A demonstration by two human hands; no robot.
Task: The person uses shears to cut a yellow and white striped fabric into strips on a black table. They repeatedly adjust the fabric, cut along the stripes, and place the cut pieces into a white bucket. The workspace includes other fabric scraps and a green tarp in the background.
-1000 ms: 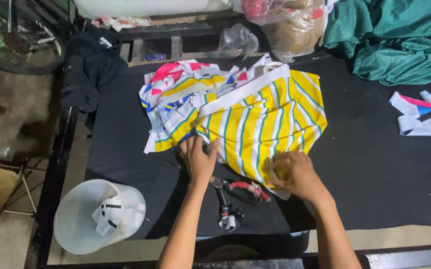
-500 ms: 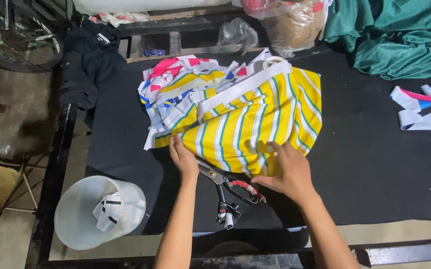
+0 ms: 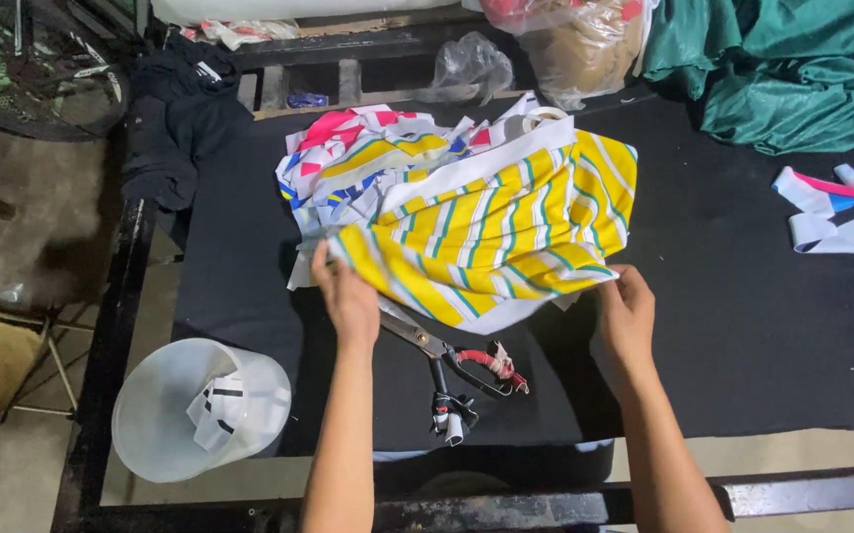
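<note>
A yellow, white and green striped cloth (image 3: 491,232) lies spread on the black table (image 3: 743,326). My left hand (image 3: 346,296) grips its near left corner. My right hand (image 3: 626,314) pinches its near right edge. Under and behind it sits a crumpled pile of white, pink, blue and yellow fabric (image 3: 368,158). A pair of large scissors (image 3: 452,360), handles wrapped in red and white, rests on the table between my forearms, blades partly under the cloth.
A translucent bucket (image 3: 200,410) with scraps stands off the table's near left corner. Green fabric (image 3: 792,69) is heaped far right, white, pink and blue strips (image 3: 842,202) lie at the right edge. Black cloth (image 3: 180,118) hangs far left, plastic bags (image 3: 565,39) behind.
My hands have moved apart along the cloth's near edge, the right going right, spreading the striped cloth wider and flatter. The scissors show more fully now.
</note>
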